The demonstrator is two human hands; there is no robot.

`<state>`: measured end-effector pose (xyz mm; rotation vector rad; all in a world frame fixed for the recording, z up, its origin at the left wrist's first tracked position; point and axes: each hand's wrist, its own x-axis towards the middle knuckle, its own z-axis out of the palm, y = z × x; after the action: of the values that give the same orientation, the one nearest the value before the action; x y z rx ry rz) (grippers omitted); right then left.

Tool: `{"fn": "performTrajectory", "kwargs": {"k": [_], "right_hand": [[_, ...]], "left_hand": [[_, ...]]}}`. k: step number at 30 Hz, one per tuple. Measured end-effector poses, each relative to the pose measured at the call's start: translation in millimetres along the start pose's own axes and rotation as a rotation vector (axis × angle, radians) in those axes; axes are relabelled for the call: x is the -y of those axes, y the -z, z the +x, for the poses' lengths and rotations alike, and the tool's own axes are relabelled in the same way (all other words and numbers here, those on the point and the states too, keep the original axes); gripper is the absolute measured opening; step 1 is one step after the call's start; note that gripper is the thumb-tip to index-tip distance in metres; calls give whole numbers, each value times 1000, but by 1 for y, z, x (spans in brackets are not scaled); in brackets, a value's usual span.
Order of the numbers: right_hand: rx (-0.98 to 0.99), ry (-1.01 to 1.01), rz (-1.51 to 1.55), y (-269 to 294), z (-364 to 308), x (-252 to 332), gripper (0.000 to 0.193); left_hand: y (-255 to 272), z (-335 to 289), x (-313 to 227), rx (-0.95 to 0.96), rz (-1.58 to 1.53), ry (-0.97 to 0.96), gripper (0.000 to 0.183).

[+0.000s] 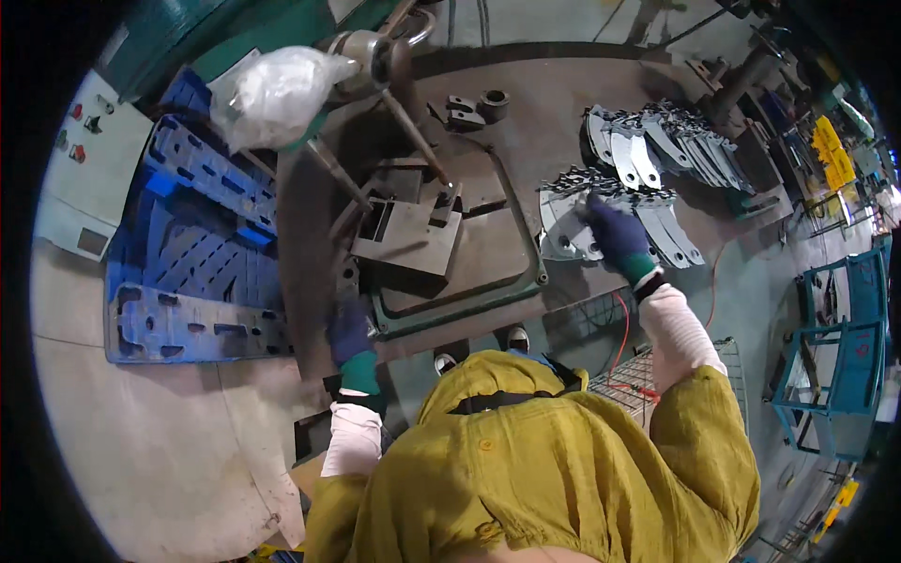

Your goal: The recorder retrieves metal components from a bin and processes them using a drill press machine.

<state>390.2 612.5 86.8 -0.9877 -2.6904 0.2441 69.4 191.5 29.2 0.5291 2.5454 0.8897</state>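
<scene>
Right hand: the right hand, in a dark blue glove with green cuff, is at the near pile of curved silver-grey metal plates; its fingers are over the left part of this pile, and I cannot tell whether they grip a plate or only touch it
Left hand: the left hand, in a similar glove, is blurred and low at the left front part of the bench, beside the frame; I cannot tell if it is wide, narrow or holding something
Plates: the near pile lies on the right side of the brown metal bench, the plates overlapping like a fan; a far pile of similar curved silver-grey plates lies behind it, toward the right back
Frame: a green metal frame with rounded corners lies in the middle of the bench, and a grey steel block with slots sits within its outline
Back of bench: a dark hollow metal cylinder stands beside small dark metal blocks
Left side: a clear crumpled plastic bag hangs above a blue plastic pallet
</scene>
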Motion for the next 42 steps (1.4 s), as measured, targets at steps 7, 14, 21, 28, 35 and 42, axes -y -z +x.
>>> {"fn": "performTrajectory", "kwargs": {"k": [7,14,21,28,35,42], "right_hand": [[250,-378,1509,78,16,71,28],[584,-4,1348,49,14,162,39],[650,-43,1646,132,67,254,54],[1208,158,2641,225,94,331,57],[1094,-105,2575,224,98,346,48],[1068,-74,2476,189,99,325,51]], "left_hand": [[-38,-40,-105,381,-907,-388,49],[-12,-52,-144,711,-494,-395,51],[-54,17,31,608,-903,-349,62],[-5,38,-73,277,-1135,415,38],[-13,76,-50,305,-977,401,44],[-10,69,-60,319,-1096,445,31]]}}
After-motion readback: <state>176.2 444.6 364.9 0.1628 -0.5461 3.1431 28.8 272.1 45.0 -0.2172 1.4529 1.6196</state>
